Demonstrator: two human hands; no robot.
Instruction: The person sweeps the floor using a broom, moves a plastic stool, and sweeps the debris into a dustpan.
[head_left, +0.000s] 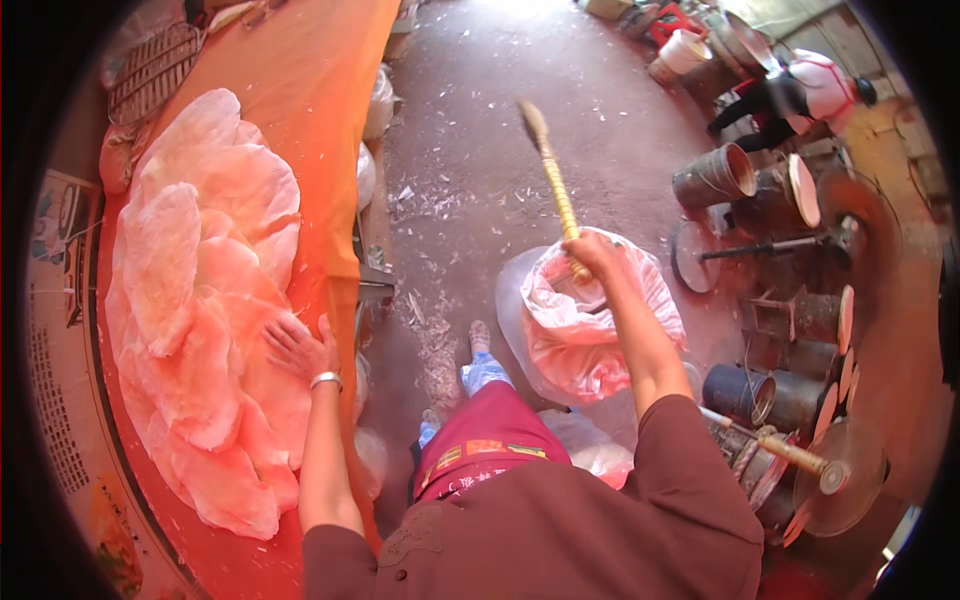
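Note:
My left hand (300,345) lies with its fingers spread on a big heap of thin, pale, rounded sheets (190,410), which look like large flatbreads overlapping one another. The heap rests on an orange-covered table (290,55) to my left. In my right hand (597,252) is a long brush (557,185), its handle wound in yellow and its dark bristles pointing away from me. Below that hand stands a white woven sack (575,340) with its mouth open. My right forearm covers part of the sack, and what is inside cannot be made out.
Metal buckets (712,177), a dark blue bucket (738,392) and long-handled round plates (694,256) line the right side. Far right, another person (812,88) bends over. White scraps litter the floor (440,130). Plastic bags (378,105) sit along the table's edge.

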